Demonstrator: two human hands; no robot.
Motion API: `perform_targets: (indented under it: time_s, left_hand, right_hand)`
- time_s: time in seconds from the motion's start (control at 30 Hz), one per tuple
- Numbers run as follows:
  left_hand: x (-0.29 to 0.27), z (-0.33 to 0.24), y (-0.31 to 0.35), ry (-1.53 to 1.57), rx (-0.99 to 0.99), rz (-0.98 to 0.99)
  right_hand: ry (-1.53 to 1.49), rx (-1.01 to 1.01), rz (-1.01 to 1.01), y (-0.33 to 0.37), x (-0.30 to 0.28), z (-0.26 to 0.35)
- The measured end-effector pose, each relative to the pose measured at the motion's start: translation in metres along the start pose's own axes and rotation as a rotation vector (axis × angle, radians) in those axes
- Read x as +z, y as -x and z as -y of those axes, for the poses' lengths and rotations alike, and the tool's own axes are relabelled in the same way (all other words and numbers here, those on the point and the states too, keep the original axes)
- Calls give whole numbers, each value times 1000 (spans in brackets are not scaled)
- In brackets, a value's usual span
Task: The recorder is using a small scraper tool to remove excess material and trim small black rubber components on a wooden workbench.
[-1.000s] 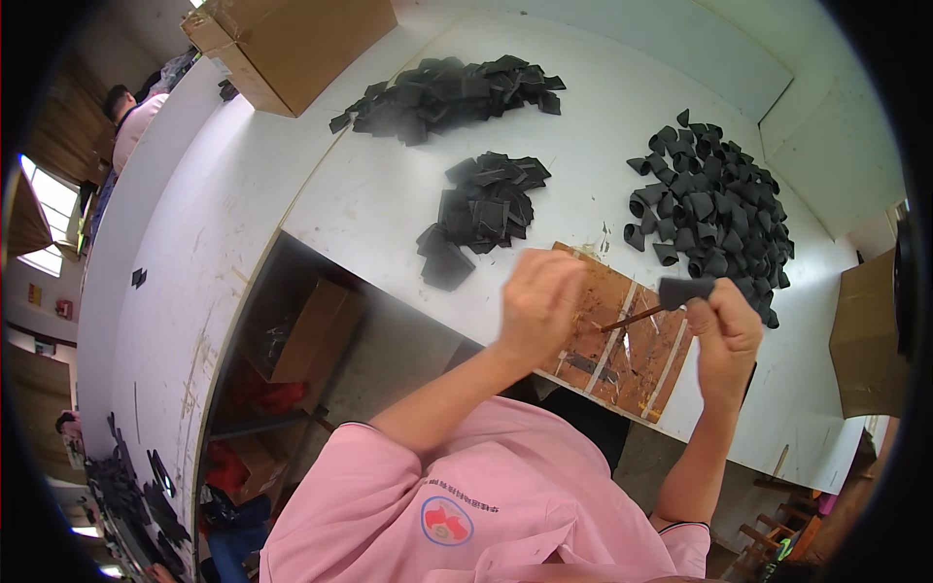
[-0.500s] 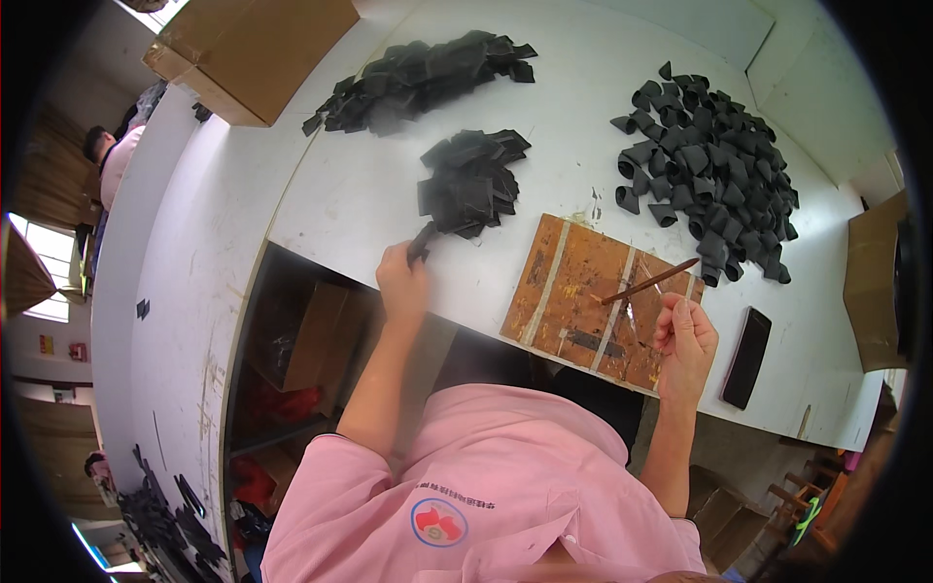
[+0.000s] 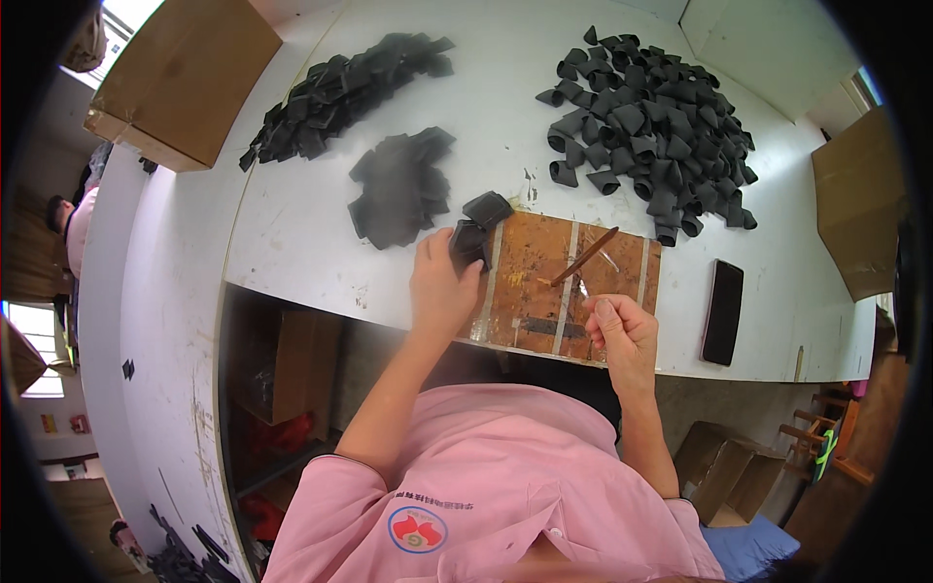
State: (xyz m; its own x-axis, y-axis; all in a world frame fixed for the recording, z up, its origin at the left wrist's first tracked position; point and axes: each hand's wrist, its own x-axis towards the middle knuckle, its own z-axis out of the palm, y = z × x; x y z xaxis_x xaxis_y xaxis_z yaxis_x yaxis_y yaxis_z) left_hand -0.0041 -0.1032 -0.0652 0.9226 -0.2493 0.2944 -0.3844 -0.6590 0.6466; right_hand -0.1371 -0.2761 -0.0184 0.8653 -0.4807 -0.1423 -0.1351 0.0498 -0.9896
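The left hand (image 3: 442, 287) covers the lower part of the black piece (image 3: 470, 240) it grips at the wooden board (image 3: 569, 282). The right hand (image 3: 622, 330) hides the butt of its thin tool (image 3: 584, 257). Left of the board, the cardboard box (image 3: 175, 83) runs off frame.

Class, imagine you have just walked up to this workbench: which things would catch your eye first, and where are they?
Three heaps of black pieces on the white table: the big pile of curled black pieces far right, a long pile far left, a flat stack nearer. At the front edge lies a brown wooden board; the left hand holds a black piece there, and the right hand holds a thin brush-like stick.
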Motion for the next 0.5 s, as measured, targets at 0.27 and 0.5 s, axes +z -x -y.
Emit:
perform_targets:
  time_s: [0.27, 0.5]
  left_hand:
    - [2, 9, 1, 48, 17, -74]
    - [-11, -27, 2, -105, 291, -2]
  right_hand:
    - [58, 36, 45, 1, 3, -10]
    - [90, 35, 109, 0, 11, -10]
